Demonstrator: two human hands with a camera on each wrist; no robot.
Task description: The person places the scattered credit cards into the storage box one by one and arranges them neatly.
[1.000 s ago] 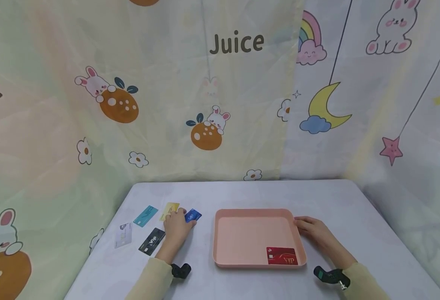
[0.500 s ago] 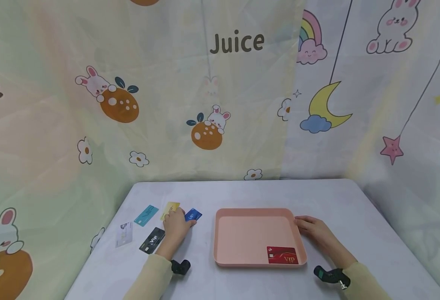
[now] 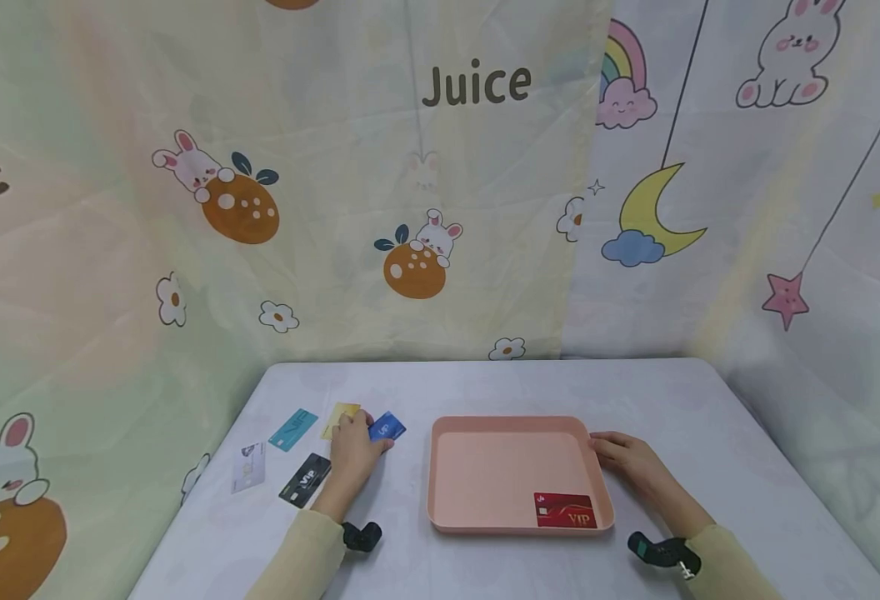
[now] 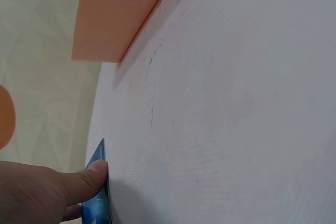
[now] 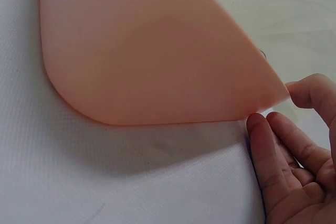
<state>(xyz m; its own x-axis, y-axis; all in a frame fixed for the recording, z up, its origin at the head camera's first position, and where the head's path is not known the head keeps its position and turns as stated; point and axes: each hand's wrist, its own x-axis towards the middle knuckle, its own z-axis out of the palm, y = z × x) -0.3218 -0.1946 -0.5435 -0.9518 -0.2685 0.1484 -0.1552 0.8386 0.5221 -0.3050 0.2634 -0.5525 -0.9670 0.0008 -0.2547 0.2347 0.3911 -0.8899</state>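
In the head view, my left hand (image 3: 356, 454) pinches a blue VIP card (image 3: 388, 426), its thumb on the near side. The left wrist view shows that blue card (image 4: 97, 208) tilted up on edge, with the thumb (image 4: 94, 179) against its face. Partly hidden behind the same hand lies a gold card (image 3: 341, 414). My right hand (image 3: 631, 462) touches the right rim of a pink tray (image 3: 511, 467) with extended fingers. Up close, its fingertips (image 5: 257, 121) meet the tray's outer edge (image 5: 157, 98). Inside the tray's near right corner is a red VIP card (image 3: 564, 510).
On the left of the white table (image 3: 500, 387) lie a teal card (image 3: 293, 430), a pale lilac card (image 3: 248, 467) and a black VIP card (image 3: 306, 481). A printed cloth backdrop (image 3: 485, 250) hangs behind the table. Both wrists wear small black devices.
The blue card has shifted slightly up and tilted in my left hand's fingers. The right hand and the tray stay where they were; the head view has drifted a little.
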